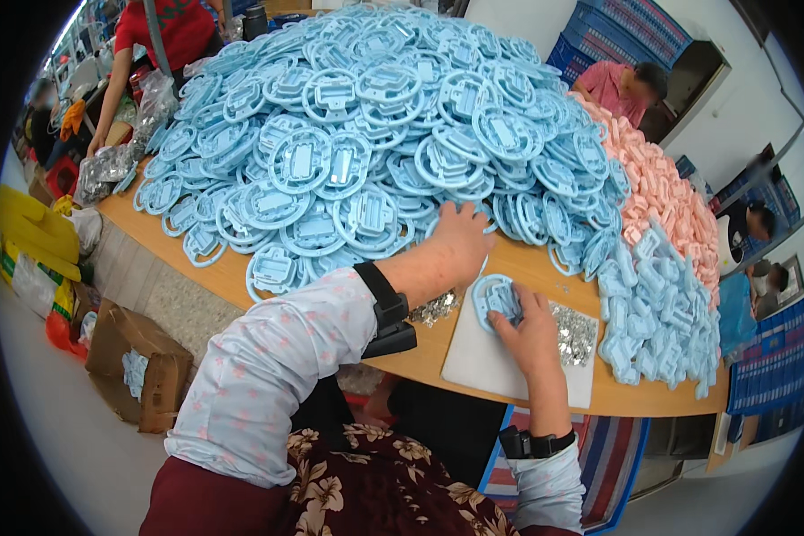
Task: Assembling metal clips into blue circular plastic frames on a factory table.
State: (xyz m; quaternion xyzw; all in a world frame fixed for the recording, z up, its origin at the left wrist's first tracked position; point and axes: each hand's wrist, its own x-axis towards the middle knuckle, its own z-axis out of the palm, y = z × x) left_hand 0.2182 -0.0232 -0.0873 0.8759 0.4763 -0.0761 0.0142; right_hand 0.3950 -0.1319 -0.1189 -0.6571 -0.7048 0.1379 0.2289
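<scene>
A large heap of light blue round plastic parts (299, 161), each a ring with a rectangular middle, covers most of the table. My left hand (460, 239) reaches over the near edge of this heap. Its fingers are a little apart on the parts, and its palm hides what lies beneath. On a white board (473, 353) in front of me, my right hand (531, 335) grips one blue round part (488, 297) between thumb and fingers. Small shiny metal pieces (576, 335) lie on the board beside that hand. More metal pieces (438, 308) are on the table below my left wrist.
Smaller blue plastic pieces (657, 313) and a pink heap (661, 183) fill the table's right side. A cardboard box (165, 389) stands on the floor at left. Co-workers sit around: one in red (174, 36), one in pink (612, 89). Blue crates (768, 371) stand at right.
</scene>
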